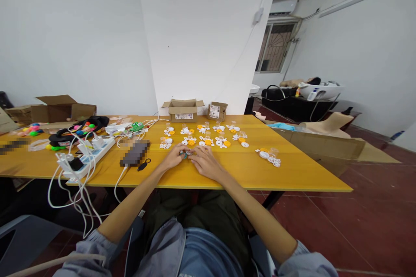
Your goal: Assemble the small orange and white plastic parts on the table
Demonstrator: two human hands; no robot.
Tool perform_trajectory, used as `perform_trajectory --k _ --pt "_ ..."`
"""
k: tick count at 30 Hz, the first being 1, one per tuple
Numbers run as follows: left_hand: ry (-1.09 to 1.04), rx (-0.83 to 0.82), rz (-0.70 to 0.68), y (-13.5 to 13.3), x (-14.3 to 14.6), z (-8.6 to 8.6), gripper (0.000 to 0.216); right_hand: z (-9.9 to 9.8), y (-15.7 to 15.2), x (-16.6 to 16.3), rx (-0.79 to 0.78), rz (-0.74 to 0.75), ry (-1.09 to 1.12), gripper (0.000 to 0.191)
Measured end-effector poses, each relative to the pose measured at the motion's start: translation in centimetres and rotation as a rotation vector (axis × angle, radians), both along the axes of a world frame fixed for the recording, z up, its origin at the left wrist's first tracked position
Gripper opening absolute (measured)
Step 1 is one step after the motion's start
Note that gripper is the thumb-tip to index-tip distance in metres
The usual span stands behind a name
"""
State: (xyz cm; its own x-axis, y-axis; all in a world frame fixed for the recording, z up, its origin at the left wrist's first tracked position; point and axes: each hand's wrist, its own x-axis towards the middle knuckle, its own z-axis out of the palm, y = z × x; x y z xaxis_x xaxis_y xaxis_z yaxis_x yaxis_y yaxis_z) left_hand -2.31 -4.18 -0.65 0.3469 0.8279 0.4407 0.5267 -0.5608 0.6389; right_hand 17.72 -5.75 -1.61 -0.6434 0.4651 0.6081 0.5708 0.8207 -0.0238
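My left hand [174,157] and my right hand [203,161] rest together on the yellow table [302,169], near its front edge. Both pinch a small teal and grey part [185,154] between their fingertips; I cannot make out what it is. Just beyond the hands lie several small white, orange and clear plastic pieces [208,136] set out in rows. A few more pieces [269,156] lie off to the right.
A white power strip [89,156] with tangled cables sits at left, beside a dark flat device [134,152] and colourful balls [82,129]. Open cardboard boxes [183,109] stand at the table's far edge by a white pillar. A large cardboard sheet [325,143] lies right.
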Motion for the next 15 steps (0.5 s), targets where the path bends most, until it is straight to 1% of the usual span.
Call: perform_trajectory --k 4,10,15 --pt "0.004 0.004 0.002 -0.10 0.04 0.14 0.034 -0.17 0.09 -0.04 0.002 -0.012 0.005 0.025" --pt "0.010 0.014 -0.004 -0.18 0.08 0.33 0.032 -0.25 0.28 0.06 -0.001 -0.042 0.054 0.032" --pt "0.026 -0.010 0.015 -0.17 0.07 0.33 0.038 -0.06 0.16 0.10 -0.015 -0.052 0.040 0.036"
